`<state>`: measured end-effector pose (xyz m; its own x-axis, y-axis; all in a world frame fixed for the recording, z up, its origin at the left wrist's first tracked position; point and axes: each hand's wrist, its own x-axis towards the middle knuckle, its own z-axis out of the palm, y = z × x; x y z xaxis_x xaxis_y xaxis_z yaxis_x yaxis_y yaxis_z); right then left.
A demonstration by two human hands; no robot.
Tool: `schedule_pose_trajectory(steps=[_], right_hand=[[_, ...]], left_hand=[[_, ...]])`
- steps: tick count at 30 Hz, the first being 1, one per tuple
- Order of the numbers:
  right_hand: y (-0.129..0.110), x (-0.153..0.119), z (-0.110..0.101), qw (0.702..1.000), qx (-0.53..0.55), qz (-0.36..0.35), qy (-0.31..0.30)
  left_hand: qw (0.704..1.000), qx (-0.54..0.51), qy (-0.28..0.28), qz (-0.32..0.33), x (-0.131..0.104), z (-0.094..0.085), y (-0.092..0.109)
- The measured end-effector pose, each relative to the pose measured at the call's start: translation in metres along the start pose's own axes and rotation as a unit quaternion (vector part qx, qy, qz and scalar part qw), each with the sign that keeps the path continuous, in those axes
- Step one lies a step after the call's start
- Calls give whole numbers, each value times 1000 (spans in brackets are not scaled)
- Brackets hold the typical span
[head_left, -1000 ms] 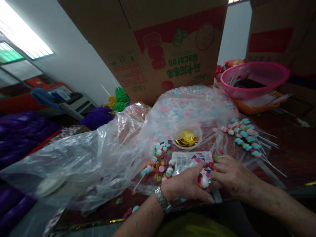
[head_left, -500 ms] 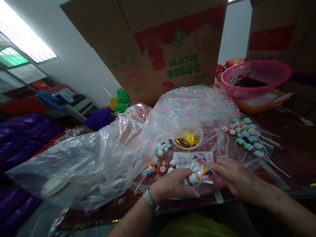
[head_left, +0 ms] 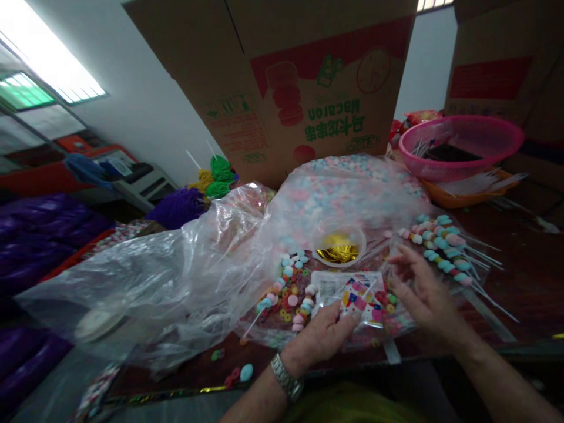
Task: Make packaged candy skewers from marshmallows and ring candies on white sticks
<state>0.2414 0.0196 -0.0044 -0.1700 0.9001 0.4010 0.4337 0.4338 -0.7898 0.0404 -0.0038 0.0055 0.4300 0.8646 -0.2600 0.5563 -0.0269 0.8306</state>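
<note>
Printed wrapper (head_left: pixel 363 304) sits at the tips of the left grip (head_left: pixel 324 335), and from far away I see it through the head camera. The left grip is narrow, pinching the near left side of the wrapper, I think so the rest is easy to reach. The right grip (head_left: pixel 416 288) is wide, fingers bent, with nothing in it that I can see. It hangs to the right of the wrapper, maybe left free to help.

Beyond the left grip is a tub (head_left: pixel 363 247) of shiny gold strips (head_left: pixel 338 254), perhaps put there to be near both grips. A candy string (head_left: pixel 306 305) lies just left of the left grip. Candy sticks (head_left: pixel 443 242) lie beyond the right grip, bare ends out to the right, maybe for easy picking up.

I cannot tell if the wrapper has anything inside, and the left grip hides its corner. Cloudy plastic blurs the candy heap (head_left: pixel 343 188) past the tub. Far beyond the right grip, a dark thing (head_left: pixel 453 154) in the pink basket (head_left: pixel 436 170) is too dim to name.
</note>
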Motion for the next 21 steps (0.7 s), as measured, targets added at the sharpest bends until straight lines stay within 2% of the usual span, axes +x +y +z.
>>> schedule_pose_trajectory(steps=[1, 3, 5, 7, 10, 12, 14, 16, 19, 21], right_hand=[[2, -4, 6, 997, 42, 64, -11], [5, -16, 21, 976, 110, 155, -106], [4, -26, 36, 957, 141, 185, -175], [2, -31, 44, 955, 162, 190, -160], [0, -32, 44, 945, 226, 197, -133], [-1, -31, 43, 935, 260, 209, -125], [-3, -31, 44, 934, 264, 212, -115], [-6, -31, 48, 947, 231, 200, -97], [-11, -33, 53, 979, 119, 151, -70], [-13, -32, 52, 991, 50, 115, -52]], left_hand=[[1000, 6, 18, 2, 0, 3, -1], [999, 29, 38, 9, 1, 7, -3], [998, 51, 43, 18, 1, 9, -4], [999, 23, 2, 30, -1, 5, -2], [990, -93, -105, 24, -7, -8, 2], [983, -133, -126, -9, -9, -14, 5], [987, -130, -96, -21, -10, -15, 7], [993, -103, -55, 1, -9, -10, 8], [998, -35, 1, 47, -6, 0, 6], [998, 11, 31, 48, -4, 6, 3]])
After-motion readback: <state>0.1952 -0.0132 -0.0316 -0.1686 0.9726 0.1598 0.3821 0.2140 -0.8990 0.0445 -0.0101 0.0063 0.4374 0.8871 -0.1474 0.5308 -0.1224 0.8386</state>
